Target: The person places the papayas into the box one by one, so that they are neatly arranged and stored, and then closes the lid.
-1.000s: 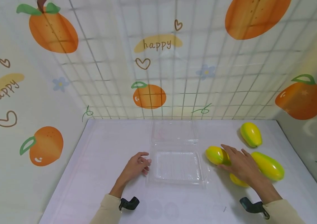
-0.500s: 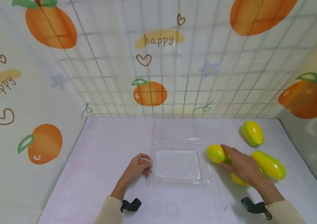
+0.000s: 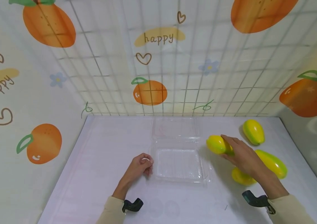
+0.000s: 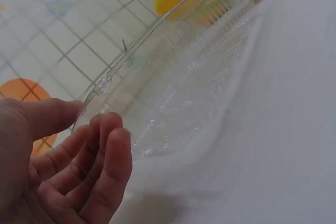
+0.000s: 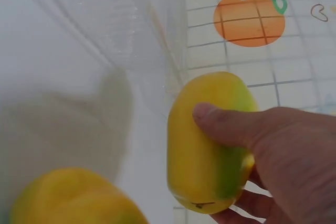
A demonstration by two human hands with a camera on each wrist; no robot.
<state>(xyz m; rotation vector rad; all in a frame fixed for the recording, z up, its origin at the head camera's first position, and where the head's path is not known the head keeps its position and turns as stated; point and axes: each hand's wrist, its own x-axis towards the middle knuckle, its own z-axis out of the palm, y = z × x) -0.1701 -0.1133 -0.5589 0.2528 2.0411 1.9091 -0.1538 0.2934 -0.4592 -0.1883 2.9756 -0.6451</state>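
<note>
Mango [image 3: 217, 144] sits gripped in the right hand [image 3: 243, 157], fingers curled round it, beside the clear tray [image 3: 179, 182]. Left hand [image 3: 138, 166] rests loosely curled at the tray's edge, holding nothing.

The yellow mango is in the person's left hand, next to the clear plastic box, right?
Not quite. The right hand holds the yellow mango, as the right wrist view shows, thumb curled over it. The left hand is at the other side of the clear plastic box, holding no fruit. The mango is indeed beside the box.
</note>
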